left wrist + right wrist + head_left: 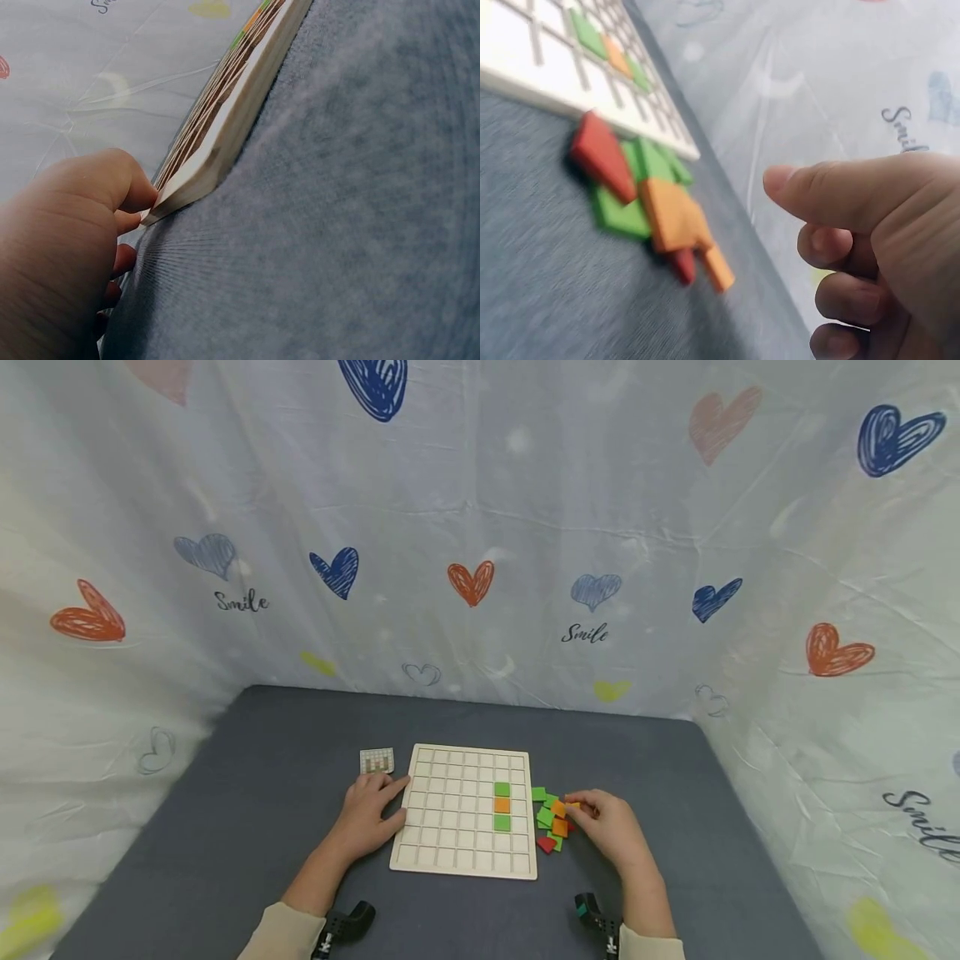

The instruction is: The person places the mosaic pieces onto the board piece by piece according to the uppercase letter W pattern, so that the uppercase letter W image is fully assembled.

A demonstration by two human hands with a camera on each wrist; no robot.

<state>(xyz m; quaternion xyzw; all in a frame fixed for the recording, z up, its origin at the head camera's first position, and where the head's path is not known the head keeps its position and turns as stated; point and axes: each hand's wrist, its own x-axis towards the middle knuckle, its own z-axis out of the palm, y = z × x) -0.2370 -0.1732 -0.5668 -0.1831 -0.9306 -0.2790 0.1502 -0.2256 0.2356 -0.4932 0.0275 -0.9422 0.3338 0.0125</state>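
A pale wooden grid board (450, 827) lies on the dark table, with two green tiles (502, 822) and an orange tile (502, 805) between them in one column near its right side. My left hand (365, 814) rests at the board's left edge, index finger and thumb spread and touching it. By the board's right side is a loose pile of green, orange and red tiles (622, 217). Just over the pile's right side hovers my right hand (611, 827), fingers bent loosely; no tile shows between them in the right wrist view (870, 255).
A small card with a printed grid pattern (377, 760) lies beyond my left hand, left of the board. Behind and beside the table (330, 718) hangs a white curtain (525, 527) with hearts and lettering. Each wrist wears a black strapped device (348, 922).
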